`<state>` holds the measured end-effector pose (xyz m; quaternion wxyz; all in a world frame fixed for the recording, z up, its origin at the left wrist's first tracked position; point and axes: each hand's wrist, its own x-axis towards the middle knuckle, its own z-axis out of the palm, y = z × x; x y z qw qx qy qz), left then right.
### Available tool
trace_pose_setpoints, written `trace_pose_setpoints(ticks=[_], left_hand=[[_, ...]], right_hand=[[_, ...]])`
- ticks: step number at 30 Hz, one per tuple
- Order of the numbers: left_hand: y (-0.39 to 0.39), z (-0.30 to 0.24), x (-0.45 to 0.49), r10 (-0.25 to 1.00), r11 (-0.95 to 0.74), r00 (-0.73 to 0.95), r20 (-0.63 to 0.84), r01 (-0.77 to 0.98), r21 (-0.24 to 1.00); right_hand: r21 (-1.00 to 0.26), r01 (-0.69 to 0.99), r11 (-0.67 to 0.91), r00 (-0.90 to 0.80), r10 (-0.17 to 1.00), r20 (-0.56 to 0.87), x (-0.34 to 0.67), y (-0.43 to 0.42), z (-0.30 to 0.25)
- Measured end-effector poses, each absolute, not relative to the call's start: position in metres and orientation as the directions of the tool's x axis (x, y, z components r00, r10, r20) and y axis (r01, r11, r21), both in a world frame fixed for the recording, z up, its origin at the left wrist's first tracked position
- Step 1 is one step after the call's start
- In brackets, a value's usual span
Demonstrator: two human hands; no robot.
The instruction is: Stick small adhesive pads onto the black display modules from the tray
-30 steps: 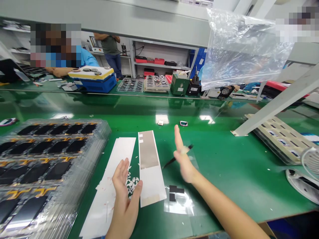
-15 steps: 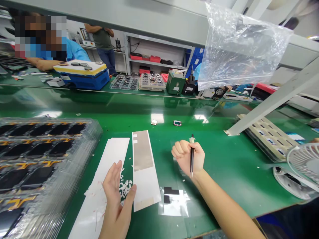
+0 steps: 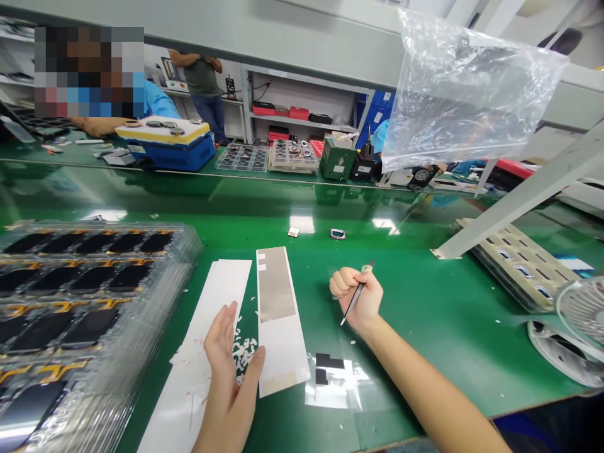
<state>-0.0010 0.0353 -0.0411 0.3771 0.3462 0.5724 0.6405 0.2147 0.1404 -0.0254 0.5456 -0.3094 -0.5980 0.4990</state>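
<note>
My right hand (image 3: 358, 296) is closed round a pair of dark tweezers (image 3: 353, 303), whose tips point down and to the left above the green bench. My left hand (image 3: 231, 371) holds nothing; its thumb stands apart from the fingers over small white scraps (image 3: 244, 351). Under and left of it lies a long white sheet (image 3: 207, 314). Beside its thumb is a narrow white strip (image 3: 285, 343) with a grey-brown sticker sheet (image 3: 276, 289) on it. Between my hands, a clear film (image 3: 333, 396) carries black pieces (image 3: 329, 361).
Stacked clear trays of black screens (image 3: 94, 277) fill the left. Two small parts (image 3: 337, 233) lie ahead. At right stand a slanted post (image 3: 519, 195), a beige tray (image 3: 523, 264) and a white fan (image 3: 582, 302). A plastic bag (image 3: 467, 94) hangs above; a co-worker sits across (image 3: 163, 99).
The tweezers have swung in my right hand from nearly upright to slanting, their tips now further left. My left hand keeps its pose; the whole view has shifted slightly.
</note>
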Motion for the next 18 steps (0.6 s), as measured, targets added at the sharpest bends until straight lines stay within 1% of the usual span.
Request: trace_pose_setpoints(ticks=[6,13,18], left_hand=[[0.033,-0.039,0.001,0.883,-0.088,-0.466,0.048,-0.064,0.994],[0.033,-0.039,0.003,0.880,-0.093,-0.471,0.057,-0.055,0.994],[0.031,-0.035,0.008,0.880,-0.110,-0.468,0.074,-0.050,0.993]], right_hand=[[-0.945,-0.172,0.278,-0.280,0.906,0.317,0.211,0.146,-0.023],[-0.926,-0.141,0.350,-0.179,0.911,0.371,0.217,0.146,-0.035],[-0.929,-0.070,0.364,-0.240,0.897,0.370,0.219,0.149,-0.036]])
